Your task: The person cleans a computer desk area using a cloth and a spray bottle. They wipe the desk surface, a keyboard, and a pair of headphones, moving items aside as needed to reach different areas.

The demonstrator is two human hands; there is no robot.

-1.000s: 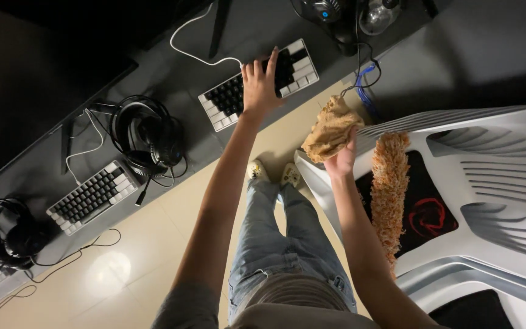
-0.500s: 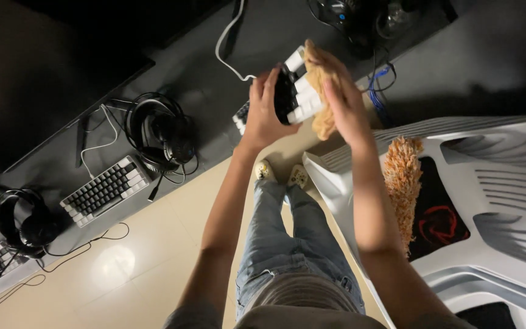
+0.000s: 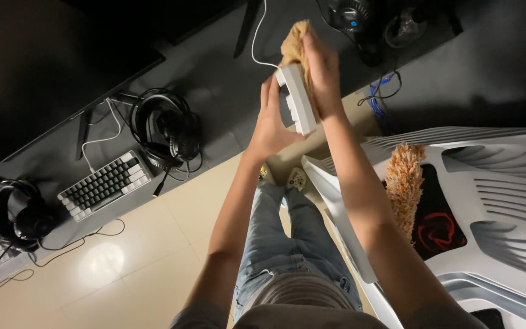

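Keyboard (image 3: 296, 97) is off the desk (image 3: 214, 91), tilted up on edge above its front lip, its white cable (image 3: 255, 42) trailing back toward the monitor. Left hand (image 3: 271, 122) grips the keyboard from below, fingers curled round its near end. Right hand (image 3: 321, 73) is closed on a tan cloth (image 3: 293, 42) and presses it against the far side of the keyboard. Judging by that, the wiping is under way, not finished: how much of the casing is already clean cannot be told, and the keyboard is not yet set down.

Along the desk to the left lie a second keyboard (image 3: 105, 184) and two headsets (image 3: 165, 131), untouched by either hand. A fluffy duster (image 3: 404, 183) lies on the white chair (image 3: 506, 183) at the right, atop a black mouse pad (image 3: 442, 225).
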